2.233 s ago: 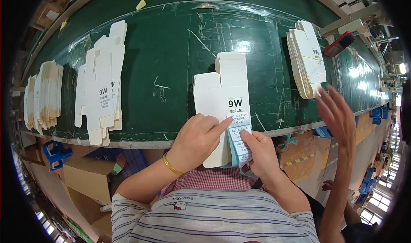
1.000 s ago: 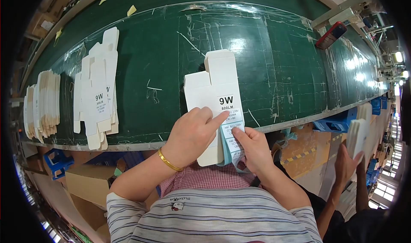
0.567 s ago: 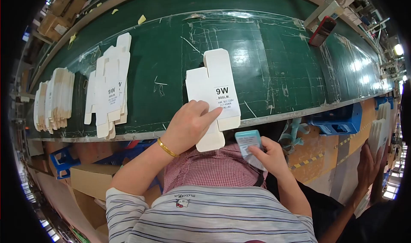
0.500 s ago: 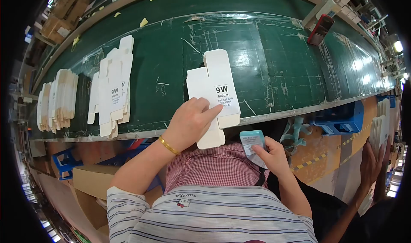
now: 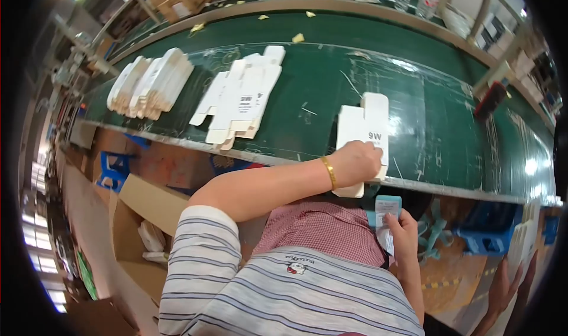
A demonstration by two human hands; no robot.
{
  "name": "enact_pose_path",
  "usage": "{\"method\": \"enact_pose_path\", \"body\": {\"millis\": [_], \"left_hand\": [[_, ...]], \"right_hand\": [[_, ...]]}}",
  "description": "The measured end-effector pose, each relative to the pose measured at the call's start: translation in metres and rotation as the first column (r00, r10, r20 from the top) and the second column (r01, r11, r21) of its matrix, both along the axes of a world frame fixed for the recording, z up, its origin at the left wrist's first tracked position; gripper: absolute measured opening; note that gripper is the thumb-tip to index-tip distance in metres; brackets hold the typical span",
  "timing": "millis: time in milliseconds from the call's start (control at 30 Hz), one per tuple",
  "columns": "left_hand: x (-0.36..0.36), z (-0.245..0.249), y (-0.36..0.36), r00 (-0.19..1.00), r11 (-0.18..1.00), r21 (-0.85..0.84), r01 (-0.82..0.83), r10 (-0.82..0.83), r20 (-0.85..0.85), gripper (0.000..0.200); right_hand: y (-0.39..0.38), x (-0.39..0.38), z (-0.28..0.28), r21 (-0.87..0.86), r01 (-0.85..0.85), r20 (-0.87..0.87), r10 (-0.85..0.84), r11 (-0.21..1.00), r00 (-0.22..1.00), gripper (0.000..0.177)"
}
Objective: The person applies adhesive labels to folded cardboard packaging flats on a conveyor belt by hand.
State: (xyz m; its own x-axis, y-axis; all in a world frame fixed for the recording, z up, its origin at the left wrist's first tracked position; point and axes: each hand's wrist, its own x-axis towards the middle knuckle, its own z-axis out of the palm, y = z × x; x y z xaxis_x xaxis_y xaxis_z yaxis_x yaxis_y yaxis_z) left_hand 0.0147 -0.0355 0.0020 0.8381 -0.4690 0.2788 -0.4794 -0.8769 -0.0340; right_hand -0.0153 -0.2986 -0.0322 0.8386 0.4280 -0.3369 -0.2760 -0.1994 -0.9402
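My left hand point(image 5: 357, 161), with a gold bracelet at its wrist, lies on a flat white carton point(image 5: 352, 123) printed "9W" at the bench's front edge. Its fingers are curled down against the printed face; whether anything is under them is hidden. The carton's lower flap juts past the edge. Below and to the right, my right hand point(image 5: 402, 232) is closed on a strip of labels point(image 5: 387, 209) with pale blue backing and small print, held over my lap. Left of the carton lies a loose pile of similar flat cartons point(image 5: 244, 93).
Bundled flat cartons point(image 5: 157, 81) stand farther left on the green bench point(image 5: 313, 69). A red-and-black device point(image 5: 491, 101) lies at the right. An open cardboard box point(image 5: 142, 211) is below left, a blue stool point(image 5: 482, 229) below right. Another person's hands point(image 5: 507, 285) hold cartons at far right.
The view has turned left, so everything sits farther right. My left hand's extended index finger has curled in on the carton's print. My right hand keeps hold of the label strip.
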Motion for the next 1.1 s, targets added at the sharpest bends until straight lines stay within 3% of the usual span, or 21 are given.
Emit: {"method": "enact_pose_path", "body": {"millis": [133, 267, 400, 533, 633, 733, 767, 833, 867, 933, 1000, 1100], "left_hand": [[-0.012, 0.063, 0.038, 0.99, 0.993, 0.003, 0.117, -0.117, 0.08, 0.01], [-0.039, 0.092, 0.116, 0.966, 0.999, 0.051, 0.001, -0.014, 0.259, 0.015], [-0.074, 0.081, 0.203, 0.924, 0.965, 0.146, -0.217, 0.154, 0.351, 0.022], [-0.108, 0.044, 0.263, 0.94, 0.929, 0.233, -0.287, 0.227, 0.253, 0.022], [-0.126, 0.011, 0.282, 0.942, 0.926, 0.177, -0.334, 0.318, 0.111, 0.02], [-0.141, 0.006, 0.289, 0.84, 0.846, -0.02, -0.533, 0.533, 0.101, 0.02], [-0.144, 0.004, 0.299, 0.763, 0.785, -0.153, -0.601, 0.62, 0.183, 0.021], [-0.153, -0.009, 0.331, 0.506, 0.525, -0.354, -0.774, 0.849, 0.151, 0.028], [-0.159, -0.009, 0.344, 0.353, 0.368, -0.309, -0.877, 0.93, 0.105, 0.046], [-0.159, -0.004, 0.359, -0.005, -0.095, -0.246, -0.965, 0.939, -0.343, 0.07], [-0.161, -0.002, 0.373, -0.057, -0.195, -0.179, -0.964, 0.813, -0.579, 0.086], [-0.158, 0.004, 0.375, -0.05, -0.17, -0.137, -0.976, 0.784, -0.619, 0.09]], "right_hand": [[0.003, 0.003, 0.004, 0.07, 0.037, -0.046, -0.034, 0.997, 0.998, 0.013], [0.007, 0.005, 0.003, 0.09, 0.049, -0.081, -0.042, 0.995, 0.996, 0.013], [0.012, 0.006, -0.002, 0.1, 0.041, -0.125, -0.029, 0.994, 0.992, 0.014], [0.021, 0.008, -0.003, 0.103, 0.023, -0.164, -0.005, 0.994, 0.986, 0.012], [0.027, 0.01, -0.002, 0.109, 0.011, -0.172, 0.008, 0.994, 0.985, 0.012], [0.032, 0.012, 0.0, 0.088, 0.003, -0.143, 0.01, 0.996, 0.99, 0.013], [0.032, 0.013, 0.001, 0.094, 0.003, -0.151, 0.011, 0.996, 0.989, 0.013], [0.033, 0.014, -0.003, 0.099, -0.004, -0.154, 0.019, 0.995, 0.988, 0.013], [0.033, 0.015, -0.003, 0.101, -0.003, -0.157, 0.019, 0.995, 0.987, 0.013], [0.037, 0.014, 0.001, 0.083, -0.012, -0.147, 0.025, 0.996, 0.989, 0.013], [0.037, 0.013, 0.003, 0.072, -0.016, -0.145, 0.026, 0.997, 0.989, 0.013], [0.035, 0.013, 0.006, 0.046, -0.016, -0.152, 0.023, 0.999, 0.988, 0.013]]}}
